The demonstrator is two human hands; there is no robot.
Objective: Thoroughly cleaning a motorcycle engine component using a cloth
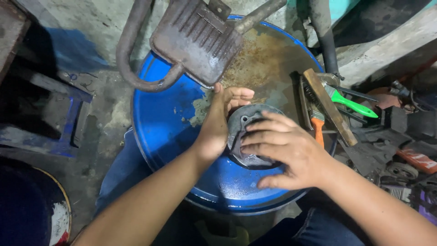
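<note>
A round grey metal disc part [248,119] lies on the top of a blue drum [159,123]. My left hand [218,120] cups its left edge, thumb side up, holding it steady. Across the top of the disc my right hand [284,150] lies flat, pressing what looks like a dark piece of abrasive sheet [239,143] against it. Most of the disc is hidden under my right hand.
A rusty exhaust muffler with bent pipes [195,38] rests on the drum's far side. At the right lie a wire brush with a wooden handle [330,107], an orange-handled brush [317,125] and a green-handled tool [353,105]. Dark engine parts [400,155] crowd the right; a blue stand [63,118] is left.
</note>
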